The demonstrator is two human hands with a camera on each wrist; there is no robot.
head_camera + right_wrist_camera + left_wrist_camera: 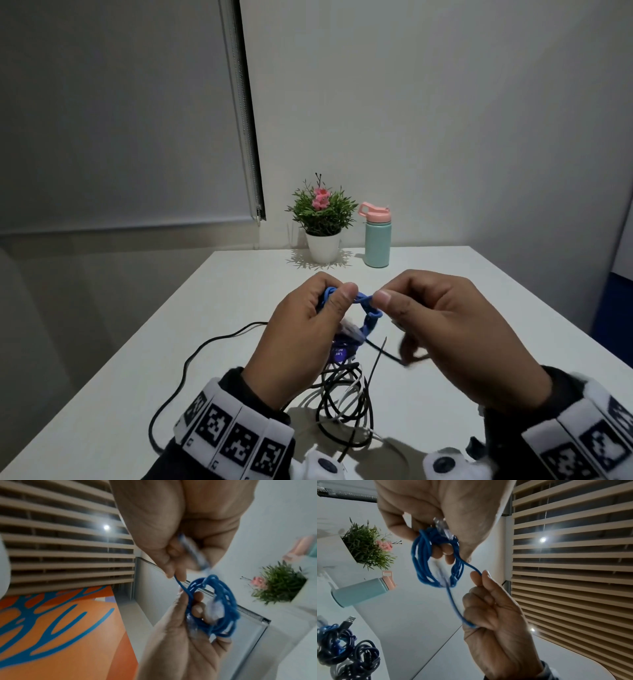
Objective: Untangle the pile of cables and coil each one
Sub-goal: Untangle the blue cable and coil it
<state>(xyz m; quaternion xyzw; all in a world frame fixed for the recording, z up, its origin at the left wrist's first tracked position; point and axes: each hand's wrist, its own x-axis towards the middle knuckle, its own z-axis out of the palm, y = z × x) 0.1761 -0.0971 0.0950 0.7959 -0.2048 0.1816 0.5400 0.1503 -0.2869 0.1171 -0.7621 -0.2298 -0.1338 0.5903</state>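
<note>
A blue cable (pixel 369 306) wound into a small coil (pixel 423 561) is held above the table. My left hand (pixel 337 295) grips the coil, with fingers through its loops (pixel 228 601) and a clear plug (pixel 442 528) against the palm. My right hand (pixel 380 298) pinches the free strand between thumb and forefinger (pixel 479 576); the blurred tail runs down into its curled fingers (pixel 175 573). Below the hands, a tangle of black and white cables (pixel 342 394) lies on the white table (pixel 462 274). A purple label (pixel 338 353) shows under the left hand.
A potted plant (pixel 322 222) and a mint bottle with a pink lid (pixel 376 236) stand at the table's far edge. One black cable (pixel 191 359) loops out to the left near the table's side. Dark cables with a USB plug (pixel 349 622) lie to one side.
</note>
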